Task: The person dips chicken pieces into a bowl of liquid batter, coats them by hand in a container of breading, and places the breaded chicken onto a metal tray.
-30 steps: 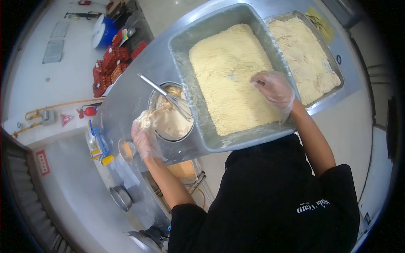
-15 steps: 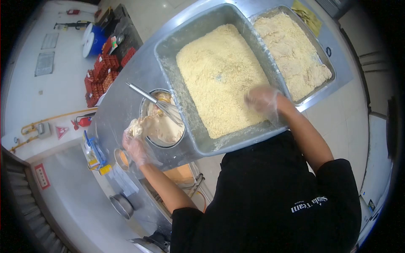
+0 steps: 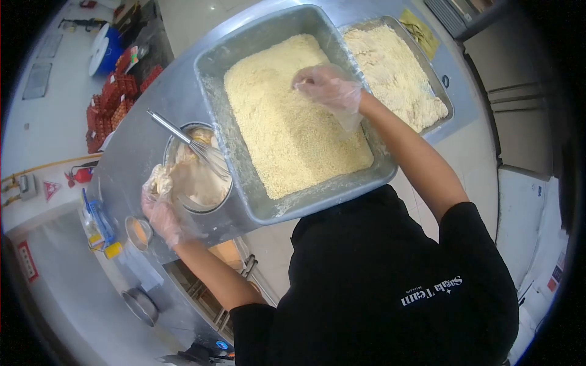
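Note:
A large grey tub point(image 3: 241, 177) holds a bed of pale yellow crumbs point(image 3: 274, 116). My right hand point(image 3: 323, 88), in a clear plastic glove, hovers over the crumbs with its fingers curled together; what they hold, if anything, is too small to name. To the left of the tub stands a round pot point(image 3: 207, 210) of creamy batter with a metal whisk point(image 3: 183, 137) leaning in it. At the pot's left edge my gloved left hand point(image 3: 160, 210) grips a batter-coated piece point(image 3: 161, 179).
Beyond the tub, a metal tray point(image 3: 448, 107) holds crumb-coated pieces, with a yellow cloth point(image 3: 419, 32) beside it. A small bowl point(image 3: 139, 233) sits near my left forearm. Red egg trays point(image 3: 116, 94) are stacked at the upper left. A metal bowl point(image 3: 140, 306) stands lower left.
My right hand has moved up and left over the crumbs, away from the tub's near right side. My left hand still holds the coated piece by the pot. The whole view has shifted.

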The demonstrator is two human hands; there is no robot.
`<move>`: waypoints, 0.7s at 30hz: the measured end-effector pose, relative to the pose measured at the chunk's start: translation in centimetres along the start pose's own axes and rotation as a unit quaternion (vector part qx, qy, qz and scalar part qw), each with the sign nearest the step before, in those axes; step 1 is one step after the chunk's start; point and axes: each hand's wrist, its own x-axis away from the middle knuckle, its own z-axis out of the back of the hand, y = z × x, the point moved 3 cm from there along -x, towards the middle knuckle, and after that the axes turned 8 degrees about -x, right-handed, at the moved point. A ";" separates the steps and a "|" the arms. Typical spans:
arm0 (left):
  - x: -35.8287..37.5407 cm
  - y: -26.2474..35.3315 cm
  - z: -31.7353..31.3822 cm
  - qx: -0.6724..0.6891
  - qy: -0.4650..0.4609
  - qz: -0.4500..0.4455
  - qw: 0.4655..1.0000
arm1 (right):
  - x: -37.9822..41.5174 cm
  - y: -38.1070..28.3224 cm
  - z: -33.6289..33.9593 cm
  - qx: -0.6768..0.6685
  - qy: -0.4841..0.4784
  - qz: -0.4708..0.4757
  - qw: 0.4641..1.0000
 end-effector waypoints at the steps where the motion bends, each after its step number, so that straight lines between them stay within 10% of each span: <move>1: 0.6 1.7 -0.5 0.008 -0.006 -0.006 1.000 | 0.1 0.6 0.1 -0.012 0.023 0.016 1.000; 12: 6.7 12.1 -16.8 -0.024 -0.160 0.095 0.982 | 3.6 0.1 2.5 -0.109 0.114 0.043 0.987; 16: 0.8 -2.4 -24.9 -0.187 -0.186 -0.025 0.964 | 5.2 -1.3 3.4 -0.142 0.154 0.057 0.976; 21: 2.4 -6.6 -31.9 -0.241 -0.290 -0.033 0.925 | 6.8 -2.0 4.3 -0.134 0.159 0.039 0.977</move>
